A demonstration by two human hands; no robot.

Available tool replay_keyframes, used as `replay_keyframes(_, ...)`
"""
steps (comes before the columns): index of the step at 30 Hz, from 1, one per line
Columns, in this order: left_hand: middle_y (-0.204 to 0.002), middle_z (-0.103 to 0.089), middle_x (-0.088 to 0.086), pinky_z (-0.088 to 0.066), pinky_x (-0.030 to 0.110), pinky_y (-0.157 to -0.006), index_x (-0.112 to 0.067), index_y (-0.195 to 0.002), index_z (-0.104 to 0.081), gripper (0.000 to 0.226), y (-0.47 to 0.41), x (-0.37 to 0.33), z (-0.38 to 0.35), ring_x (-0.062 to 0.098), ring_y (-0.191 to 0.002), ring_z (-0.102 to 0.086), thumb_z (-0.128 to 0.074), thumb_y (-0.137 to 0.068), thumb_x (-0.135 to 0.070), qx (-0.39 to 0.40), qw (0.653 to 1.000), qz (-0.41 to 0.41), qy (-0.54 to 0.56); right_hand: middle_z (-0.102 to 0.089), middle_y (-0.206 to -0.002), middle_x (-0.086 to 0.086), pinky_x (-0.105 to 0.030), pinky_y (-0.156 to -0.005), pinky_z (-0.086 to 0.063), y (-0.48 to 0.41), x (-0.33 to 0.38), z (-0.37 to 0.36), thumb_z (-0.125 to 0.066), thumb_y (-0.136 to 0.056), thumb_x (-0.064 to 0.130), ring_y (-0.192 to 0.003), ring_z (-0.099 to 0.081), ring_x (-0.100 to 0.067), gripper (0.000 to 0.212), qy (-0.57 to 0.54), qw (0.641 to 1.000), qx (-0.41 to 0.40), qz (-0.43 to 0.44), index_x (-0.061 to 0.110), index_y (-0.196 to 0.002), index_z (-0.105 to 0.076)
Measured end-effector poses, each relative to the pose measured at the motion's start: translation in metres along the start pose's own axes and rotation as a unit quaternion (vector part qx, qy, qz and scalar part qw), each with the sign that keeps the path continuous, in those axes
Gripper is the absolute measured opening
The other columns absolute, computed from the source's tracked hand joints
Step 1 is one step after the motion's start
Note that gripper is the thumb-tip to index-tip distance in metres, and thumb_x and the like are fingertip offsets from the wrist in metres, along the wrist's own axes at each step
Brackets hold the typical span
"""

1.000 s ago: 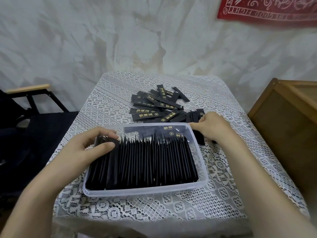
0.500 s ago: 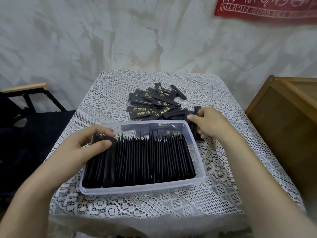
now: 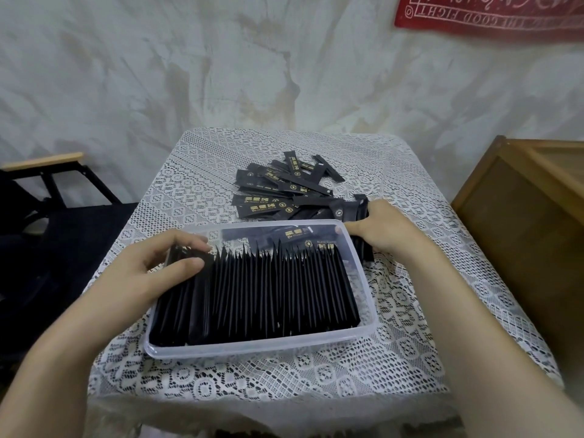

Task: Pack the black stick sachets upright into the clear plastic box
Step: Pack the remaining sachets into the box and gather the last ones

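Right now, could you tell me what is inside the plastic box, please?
Black sachets stand on edge in a packed row across the box. The left hand hides the row's left end, and the sachets cover the floor.

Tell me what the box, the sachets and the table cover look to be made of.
The box looks like clear, slightly milky plastic with a smooth finish; its contents show through the walls. The sachets look like thin black film, perhaps plastic or a foil laminate, with a satin sheen, gold print and sharp flat edges. The table cover is white lace of cotton or synthetic thread, shown by its openwork pattern of holes.
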State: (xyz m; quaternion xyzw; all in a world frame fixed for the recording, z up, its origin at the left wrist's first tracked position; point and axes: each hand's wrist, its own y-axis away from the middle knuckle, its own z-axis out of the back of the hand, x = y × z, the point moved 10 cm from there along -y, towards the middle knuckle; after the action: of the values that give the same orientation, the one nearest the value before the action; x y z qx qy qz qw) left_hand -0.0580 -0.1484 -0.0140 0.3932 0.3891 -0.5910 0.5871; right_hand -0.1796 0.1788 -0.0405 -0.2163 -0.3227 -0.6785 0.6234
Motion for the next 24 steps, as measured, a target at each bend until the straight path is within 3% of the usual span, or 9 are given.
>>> replay_keyframes(4, -0.121, -0.068, -0.022, -0.045, 0.048, -0.107, -0.035, -0.105, -0.074, 0.052, 0.000, 0.000, 0.000, 0.003, -0.111, -0.064, -0.068, -0.060, -0.060, -0.002, 1.000, -0.005, -0.005, -0.053, -0.045, 0.015, -0.014, -0.038, -0.031, 0.004, 0.003, 0.006, -0.078, -0.090, 0.024, -0.032, -0.042, 0.001, 0.018, -0.090, 0.996, 0.012, 0.021, 0.012, -0.084, -0.065)
replay_keyframes(9, -0.120, -0.068, -0.022, -0.043, 0.044, -0.108, -0.035, -0.106, -0.073, 0.050, 0.000, 0.001, 0.002, 0.002, -0.113, -0.063, -0.068, -0.062, -0.060, 0.001, 1.000, -0.014, -0.017, -0.062, -0.056, 0.009, -0.021, -0.045, -0.039, 0.014, 0.002, 0.003, -0.075, -0.093, 0.023, -0.050, -0.047, -0.014, 0.020, -0.068, 0.997, 0.048, 0.006, 0.015, -0.079, -0.062)
replay_keyframes(12, -0.119, -0.068, -0.022, -0.041, 0.041, -0.109, -0.037, -0.106, -0.073, 0.039, 0.000, 0.002, 0.001, 0.006, -0.114, -0.062, -0.069, -0.070, -0.052, 0.001, 0.999, -0.022, -0.029, -0.072, -0.081, -0.004, -0.031, -0.063, -0.043, 0.024, 0.018, 0.039, -0.072, -0.093, 0.029, -0.069, -0.060, -0.021, 0.017, -0.067, 0.997, -0.032, 0.025, 0.013, -0.090, -0.068)
replay_keyframes(15, -0.119, -0.069, -0.020, -0.042, 0.038, -0.108, -0.037, -0.105, -0.073, 0.033, -0.001, 0.003, 0.003, 0.009, -0.114, -0.062, -0.069, -0.074, -0.045, -0.001, 0.999, -0.023, -0.030, -0.074, -0.069, -0.002, -0.028, -0.053, -0.046, 0.053, 0.067, 0.081, -0.071, -0.093, 0.028, -0.059, -0.063, -0.021, 0.019, -0.134, 0.977, -0.115, 0.117, 0.012, -0.083, -0.069)
replay_keyframes(17, -0.117, -0.069, -0.018, -0.042, 0.034, -0.105, -0.037, -0.104, -0.073, 0.030, 0.000, 0.002, 0.001, 0.009, -0.114, -0.062, -0.068, -0.075, -0.043, -0.001, 0.999, -0.026, -0.028, -0.072, -0.063, -0.001, -0.022, -0.040, -0.043, 0.080, 0.105, 0.058, -0.069, -0.094, 0.022, -0.049, -0.062, -0.015, 0.017, -0.177, 0.969, -0.034, 0.167, 0.014, -0.079, -0.068)
replay_keyframes(19, -0.115, -0.070, -0.014, -0.043, 0.032, -0.104, -0.037, -0.104, -0.073, 0.030, 0.000, 0.002, 0.001, 0.009, -0.113, -0.062, -0.068, -0.075, -0.043, -0.002, 0.999, -0.024, -0.029, -0.074, -0.066, -0.004, -0.024, -0.040, -0.046, 0.102, 0.131, 0.006, -0.067, -0.096, 0.023, -0.049, -0.065, -0.020, 0.018, -0.140, 0.971, 0.075, 0.179, 0.010, -0.083, -0.068)
replay_keyframes(22, -0.115, -0.070, -0.010, -0.044, 0.035, -0.105, -0.036, -0.105, -0.073, 0.031, 0.001, 0.001, 0.000, 0.010, -0.113, -0.062, -0.070, -0.075, -0.044, -0.002, 0.999, -0.021, -0.029, -0.076, -0.078, -0.010, -0.043, -0.060, -0.060, 0.114, 0.143, -0.054, -0.065, -0.096, 0.035, -0.055, -0.072, -0.029, 0.031, -0.050, 0.974, 0.138, 0.173, 0.004, -0.095, -0.066)
replay_keyframes(24, -0.114, -0.070, -0.011, -0.047, 0.038, -0.101, -0.036, -0.105, -0.073, 0.033, 0.002, 0.001, 0.000, 0.010, -0.111, -0.062, -0.070, -0.074, -0.047, -0.002, 0.999, -0.023, -0.025, -0.076, -0.084, -0.014, -0.046, -0.070, -0.061, 0.113, 0.140, -0.071, -0.063, -0.095, 0.037, -0.051, -0.071, -0.025, 0.034, -0.015, 0.978, 0.140, 0.151, 0.004, -0.097, -0.064)
